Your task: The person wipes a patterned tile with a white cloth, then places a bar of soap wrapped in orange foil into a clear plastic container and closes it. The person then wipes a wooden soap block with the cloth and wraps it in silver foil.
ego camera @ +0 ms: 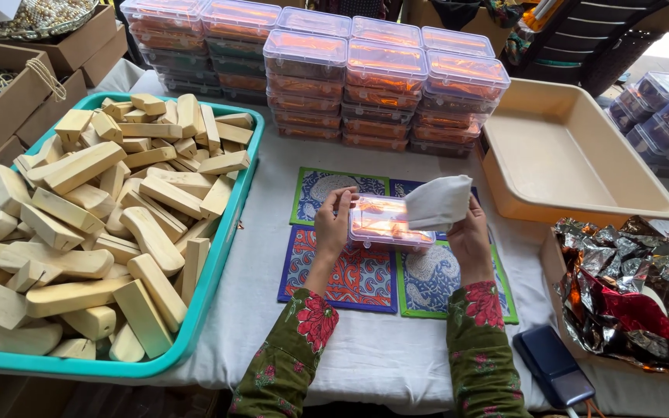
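Note:
My left hand (pixel 333 224) grips the left end of a small clear plastic box (pixel 385 220) with orange contents, held just above four patterned cloth mats (pixel 350 282). My right hand (pixel 468 236) holds a folded white cloth (pixel 437 203) against the box's right end and also touches the box. Both sleeves are green with red flowers.
A teal tray (pixel 230 232) heaped with pale wooden blocks fills the left. Stacks of clear lidded boxes (pixel 385 77) stand behind the mats. A beige empty tub (pixel 559 155) sits at right, crumpled foil wrappers (pixel 629 286) below it, a dark phone (pixel 555 365) near the front edge.

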